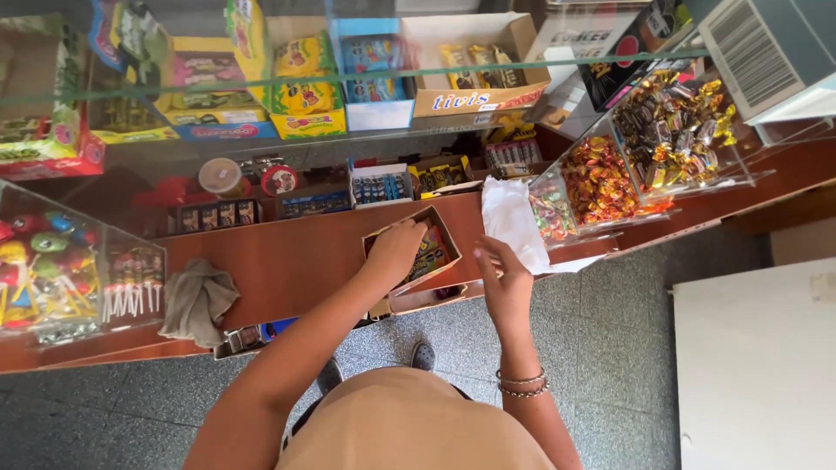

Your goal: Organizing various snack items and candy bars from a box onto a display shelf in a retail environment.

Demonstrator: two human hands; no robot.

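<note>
1. Left hand point(396, 251), centre of frame: reaching down into an open cardboard box point(414, 252) on the brown wooden counter point(287, 261). Fingers curled over the contents; whether they actually pinch a packet cannot be told from this view.
2. The box sits tilted, just left of centre, and is filled with small colourful sweet packets point(433, 252), visible to the right of the hand.
3. Right hand point(505, 283), just right of centre: fingers partly spread, fingertips touching the lower edge of a white plastic bag point(512, 222) lying on the counter. A firm hold on the bag is not clear. Beaded bracelets point(521, 384) on that wrist.
4. Right of the bag: clear plastic bins, one with red-and-yellow wrapped candies point(601, 184), another further to the upper right with dark and gold wrapped candies point(675, 130).
5. Lower left of frame: a crumpled grey cloth point(196, 300) on the counter edge; beside it, at far left, a clear case of lollipops point(131, 283).
6. Top of frame: glass shelf point(366, 78) carrying bright yellow, blue and tan display boxes of sweets.
7. Bottom of frame: grey speckled floor point(610, 348); white surface point(758, 365) at lower right.
</note>
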